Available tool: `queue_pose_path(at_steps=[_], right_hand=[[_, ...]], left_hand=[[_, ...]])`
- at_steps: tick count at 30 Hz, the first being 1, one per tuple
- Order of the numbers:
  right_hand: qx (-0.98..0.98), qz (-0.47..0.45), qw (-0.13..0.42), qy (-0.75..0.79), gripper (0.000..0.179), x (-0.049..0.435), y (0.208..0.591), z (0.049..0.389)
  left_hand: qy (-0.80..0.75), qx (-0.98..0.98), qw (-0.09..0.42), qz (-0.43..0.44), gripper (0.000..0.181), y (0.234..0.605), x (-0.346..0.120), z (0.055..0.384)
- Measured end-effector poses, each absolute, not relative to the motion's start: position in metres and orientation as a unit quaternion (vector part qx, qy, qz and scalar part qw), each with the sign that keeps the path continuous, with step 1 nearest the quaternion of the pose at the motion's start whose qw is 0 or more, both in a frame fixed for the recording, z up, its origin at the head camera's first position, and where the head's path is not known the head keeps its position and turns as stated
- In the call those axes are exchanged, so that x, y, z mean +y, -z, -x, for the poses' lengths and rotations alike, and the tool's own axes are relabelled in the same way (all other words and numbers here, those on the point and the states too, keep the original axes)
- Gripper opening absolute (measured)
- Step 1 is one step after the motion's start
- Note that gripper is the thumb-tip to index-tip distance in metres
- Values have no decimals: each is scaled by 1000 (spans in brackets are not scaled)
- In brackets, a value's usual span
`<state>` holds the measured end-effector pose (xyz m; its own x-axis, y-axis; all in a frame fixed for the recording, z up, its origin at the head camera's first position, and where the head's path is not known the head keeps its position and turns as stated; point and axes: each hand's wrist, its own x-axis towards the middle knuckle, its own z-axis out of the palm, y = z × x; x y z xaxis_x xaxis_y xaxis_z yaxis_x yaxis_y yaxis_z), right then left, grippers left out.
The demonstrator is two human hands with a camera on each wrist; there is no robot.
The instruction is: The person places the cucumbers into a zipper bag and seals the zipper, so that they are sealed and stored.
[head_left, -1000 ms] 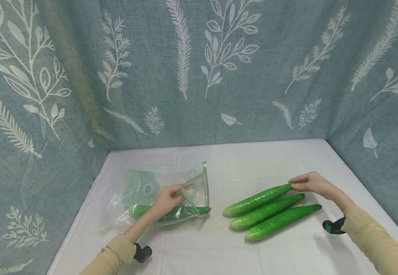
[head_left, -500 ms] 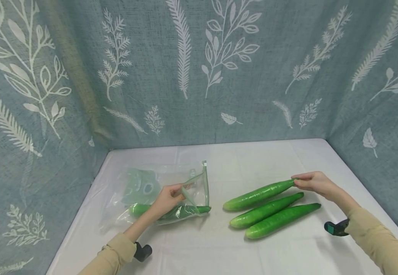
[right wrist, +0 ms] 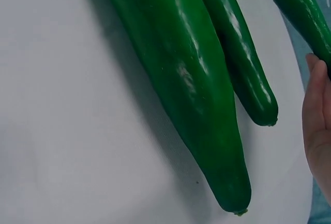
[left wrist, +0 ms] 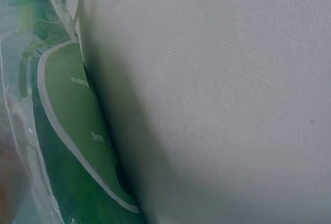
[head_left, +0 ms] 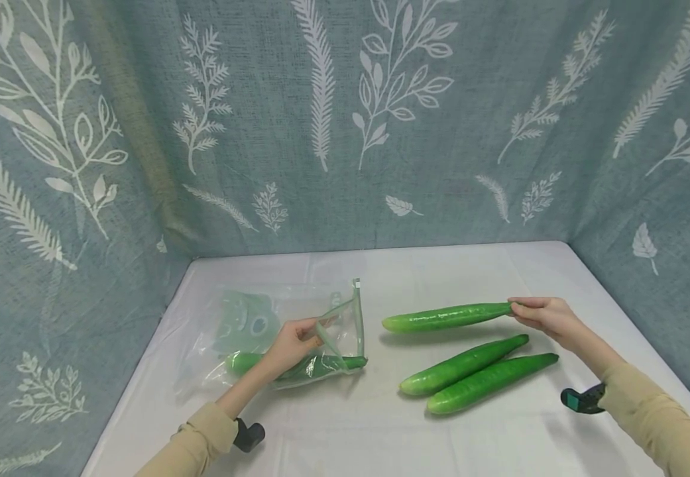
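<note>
My right hand point(head_left: 550, 318) pinches the narrow stem end of a green cucumber point(head_left: 443, 318), which points left with its pale tip toward the bag; a shadow shows below it. In the right wrist view, fingers point(right wrist: 316, 94) meet the held cucumber point(right wrist: 300, 9) at the right edge. On the left, my left hand point(head_left: 292, 346) grips the rim of a clear zip bag point(head_left: 359, 318) and its mouth gapes to the right. Inside the bag lies another cucumber point(head_left: 321, 368). The left wrist view shows the bag's printed green label point(left wrist: 77, 94) close up.
Two more cucumbers, a middle one point(head_left: 464, 364) and a front one point(head_left: 490, 384), lie side by side on the white tabletop point(head_left: 350, 437). Patterned blue-green curtains point(head_left: 345, 132) stand around the back and sides.
The right hand has raised the rearmost cucumber away from the other two, and its pale end has swung up and back. The left hand and bag have stayed put.
</note>
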<state>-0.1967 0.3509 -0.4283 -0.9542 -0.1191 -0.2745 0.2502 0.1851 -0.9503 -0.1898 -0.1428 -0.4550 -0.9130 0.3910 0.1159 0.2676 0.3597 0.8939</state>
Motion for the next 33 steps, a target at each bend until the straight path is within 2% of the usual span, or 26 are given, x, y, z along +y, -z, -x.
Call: queue_pose_path(at_steps=[2, 3, 7, 22, 28, 33], right_hand=[[732, -47, 146, 663, 21, 349, 428, 195], [721, -49, 147, 675, 18, 348, 429, 195], [688, -54, 152, 707, 25, 342, 430, 193], [710, -67, 137, 687, 15, 322, 435, 188], [719, -73, 135, 678, 59, 309, 434, 188], [716, -78, 139, 679, 63, 297, 434, 187]], left_hand=[[-531, 822, 60, -197, 39, 455, -142, 190], [-532, 821, 59, -198, 39, 454, -142, 190], [-535, 819, 58, -201, 40, 453, -142, 190], [-544, 809, 59, -213, 42, 456, -143, 189], [-548, 808, 58, -209, 42, 456, -143, 190], [-547, 808, 55, -213, 42, 455, -143, 189]])
